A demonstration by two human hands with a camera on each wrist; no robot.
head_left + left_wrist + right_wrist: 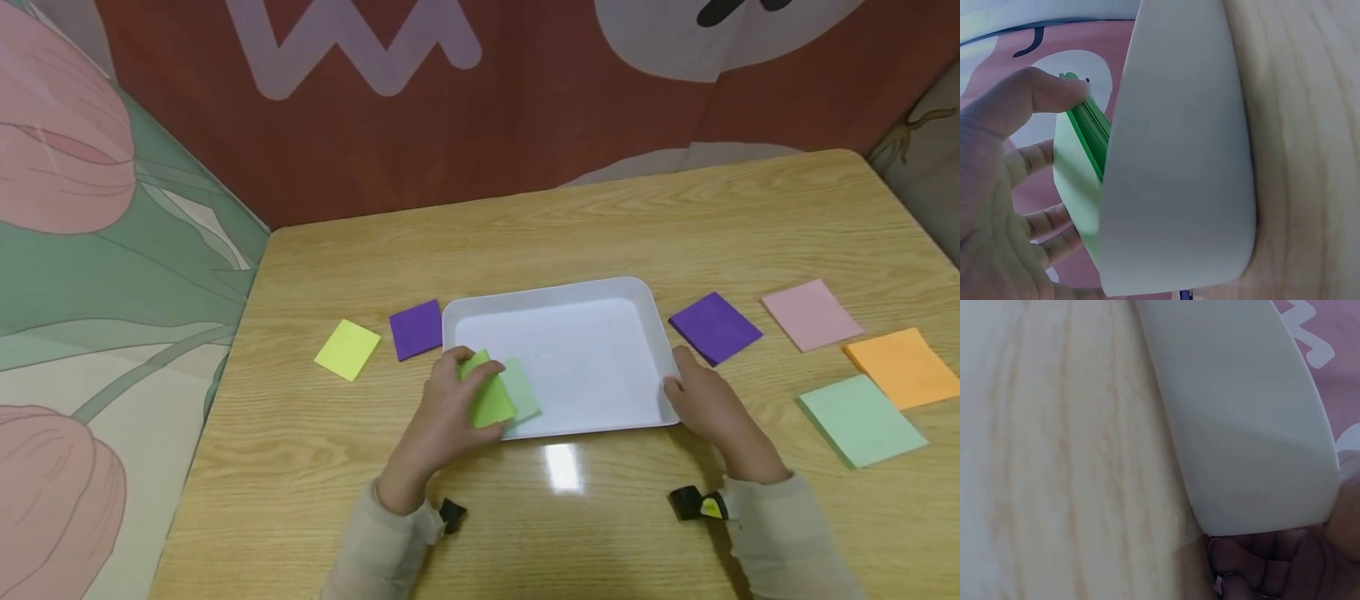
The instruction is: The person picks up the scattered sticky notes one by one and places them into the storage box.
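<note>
My left hand (442, 408) grips a lime green sticky-note pad (491, 402) over the left end of a white tray (588, 358). Beside that pad, a pale green sheet or pad (522, 385) shows inside the tray, partly covered by it. Seen from the left wrist, the thumb presses the upper edge of the green pad (1090, 128), with fingers behind it and the tray wall (1179, 156) hiding its lower part. At the tray's right end, my right hand (708, 400) holds the rim; its curled fingers (1250, 562) lie against the tray's end wall in the right wrist view.
Left of the tray lie a yellow pad (348, 350) and a purple pad (416, 330). To its right are another purple pad (716, 327), a pink pad (812, 315), an orange pad (903, 367) and a mint green pad (862, 421). A patterned cloth (450, 133) hangs behind the wooden table (555, 225).
</note>
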